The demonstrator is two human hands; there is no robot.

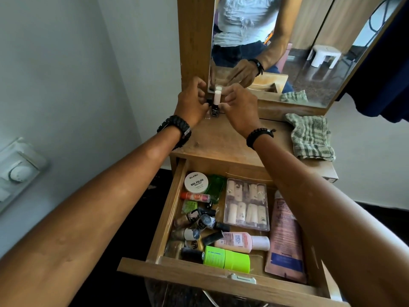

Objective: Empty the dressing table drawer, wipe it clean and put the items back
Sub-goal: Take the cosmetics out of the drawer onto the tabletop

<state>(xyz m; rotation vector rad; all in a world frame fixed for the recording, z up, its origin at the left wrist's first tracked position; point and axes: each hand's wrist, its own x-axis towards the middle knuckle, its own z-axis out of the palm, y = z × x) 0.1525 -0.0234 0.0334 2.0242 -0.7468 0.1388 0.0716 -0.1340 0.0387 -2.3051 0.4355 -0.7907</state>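
Observation:
The drawer [168,220] of the dressing table [223,140] stands pulled out and holds many cosmetics. Both hands are up at the back of the tabletop, by the mirror. My left hand [192,105] pinches a small nail polish bottle with a black cap and clear body [208,111] that stands on the top. Right beside it stands a dark nail polish bottle with a tall pale cap [216,103]. My right hand [240,105] has its fingers curled close to that cap; whether they touch it is unclear. A checked cloth [309,136] lies on the tabletop at the right.
In the drawer lie a white jar [196,182], a green bottle [214,188], a clear case of false nails [246,203], a pink tube [285,235], a pink bottle [241,241], a neon green bottle [225,259] and several small polish bottles [199,224]. The mirror [309,41] rises behind the tabletop.

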